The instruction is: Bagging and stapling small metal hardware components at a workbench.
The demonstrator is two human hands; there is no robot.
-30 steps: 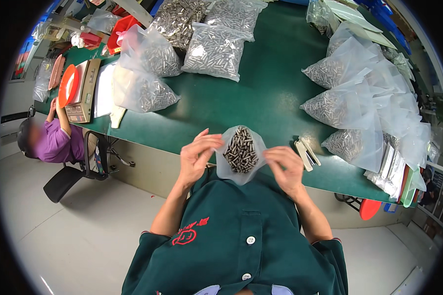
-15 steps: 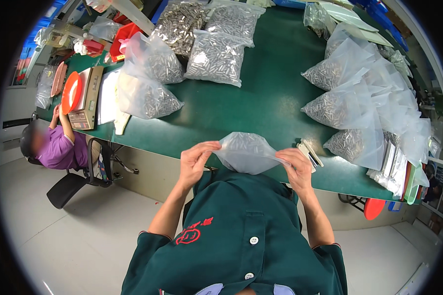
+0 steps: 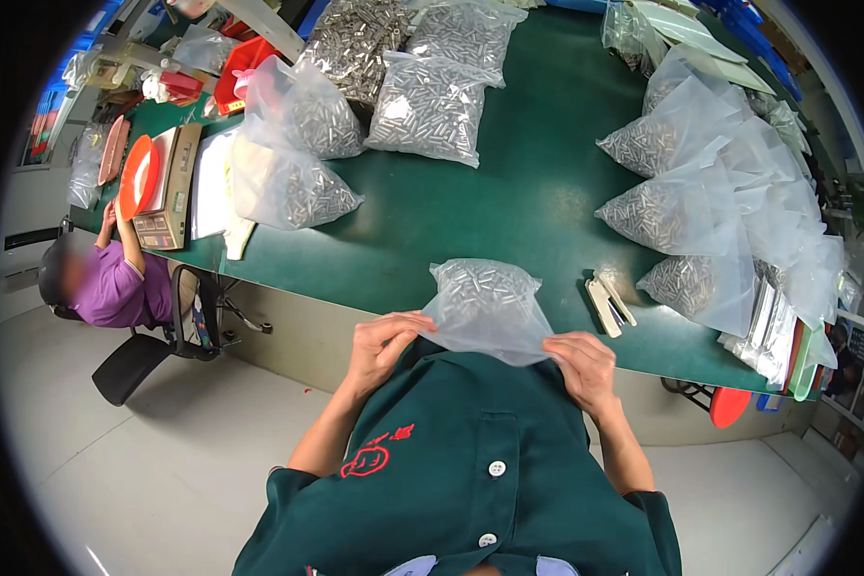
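A clear plastic bag (image 3: 487, 305) with small metal cylinders in its far end rests at the table's near edge, its mouth toward my body. My left hand (image 3: 379, 348) pinches the left corner of the mouth, and my right hand (image 3: 583, 367) pinches the right corner. Between them the plastic is stretched flat and wide. To the right of the bag lies a cream-coloured stapler (image 3: 610, 301) on the green table (image 3: 432, 216).
Several part-filled bags (image 3: 672, 206) line the right side. Full bags (image 3: 427, 106) and a heap of metal pieces (image 3: 355, 48) stand at the back. Two bags (image 3: 302, 192) sit left, near a scale (image 3: 168, 216) with an orange plate (image 3: 139, 178). A seated person (image 3: 115, 283) works there.
Both hands have come down toward my body, drawing the mouth of the bag with them. The bag now lies flatter, and the stapler is fully visible beside my right hand.
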